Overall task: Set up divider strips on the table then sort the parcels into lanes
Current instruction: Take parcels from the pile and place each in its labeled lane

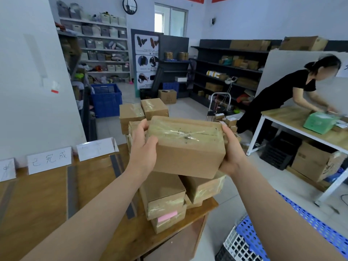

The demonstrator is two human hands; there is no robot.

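Gripping parcel (pixel 188 149) ends, above the stack (pixel 162 193)

Parcels (pixel 163 196) right of strips (pixel 72 191), perhaps touching one

light: bright, even daylight | window (pixel 170 19) glare | edges: wide-angle bending

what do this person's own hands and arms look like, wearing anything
The left hand and right hand are bare, no gloves. The left forearm and right forearm are uncovered to the picture's edge: no sleeves, watch or bracelet in view. No rings show on the visible fingers.
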